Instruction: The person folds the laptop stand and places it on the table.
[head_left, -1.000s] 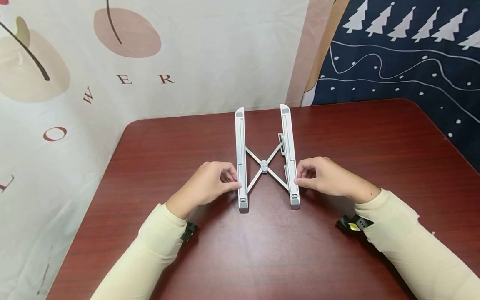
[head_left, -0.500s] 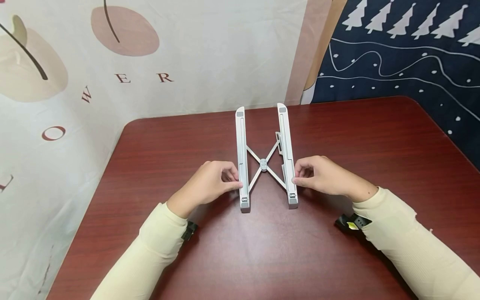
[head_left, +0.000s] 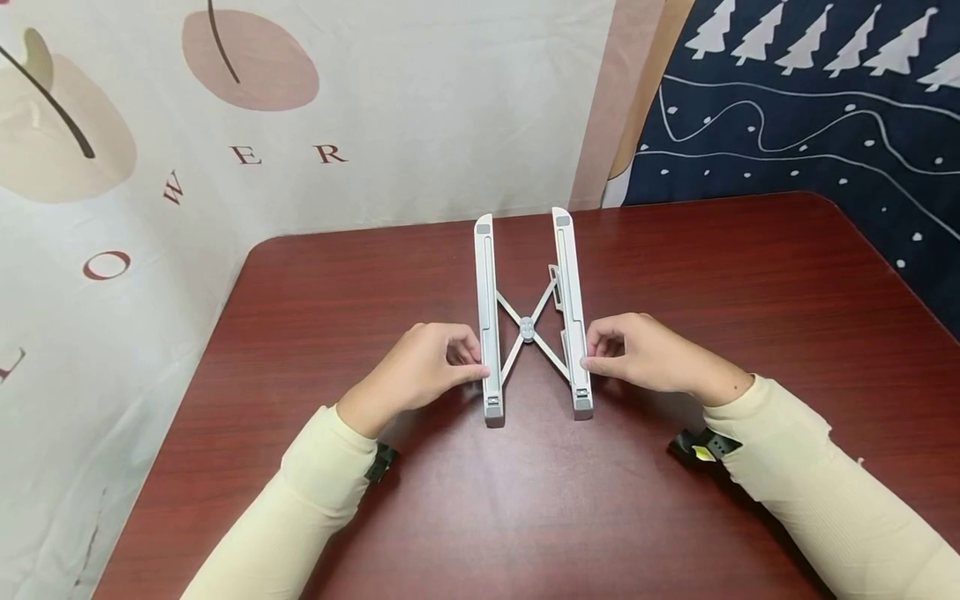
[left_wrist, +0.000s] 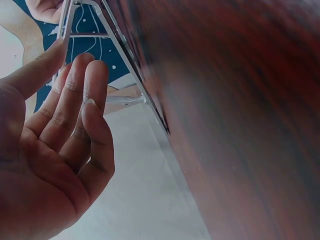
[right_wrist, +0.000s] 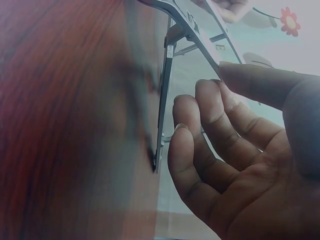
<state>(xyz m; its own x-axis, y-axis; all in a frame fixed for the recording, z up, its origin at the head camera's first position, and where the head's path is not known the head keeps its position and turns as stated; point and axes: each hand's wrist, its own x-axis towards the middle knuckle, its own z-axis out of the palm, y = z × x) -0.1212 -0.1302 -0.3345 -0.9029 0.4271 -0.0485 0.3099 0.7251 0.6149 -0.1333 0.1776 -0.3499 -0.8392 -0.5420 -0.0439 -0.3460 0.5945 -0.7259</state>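
Observation:
A silver folding laptop stand (head_left: pixel 489 308) stands on the table, its two long side rails joined by an X of thin struts with a round grey hub (head_left: pixel 527 329). My left hand (head_left: pixel 426 364) pinches the near part of the left rail, thumb on top. On the opposite side my right hand (head_left: pixel 654 355) pinches the right rail (head_left: pixel 572 317) in the same way. In the left wrist view the other fingers of the left hand (left_wrist: pixel 57 160) curl loosely beside the rail. The right wrist view shows similar loose fingers on the right hand (right_wrist: pixel 240 155), close to the stand's legs (right_wrist: pixel 163 105).
The dark red wooden table (head_left: pixel 525 508) has rounded far corners. Behind it hangs a pale cloth (head_left: pixel 420 100) with letters and leaf shapes, and a navy cloth (head_left: pixel 787 142) with white trees. Black straps (head_left: pixel 708 446) with a device sit at the wrists.
The two rails have come closer together, the left one shifting right and the right one shifting left. Both hands have moved slightly inward with them, keeping their pinch.

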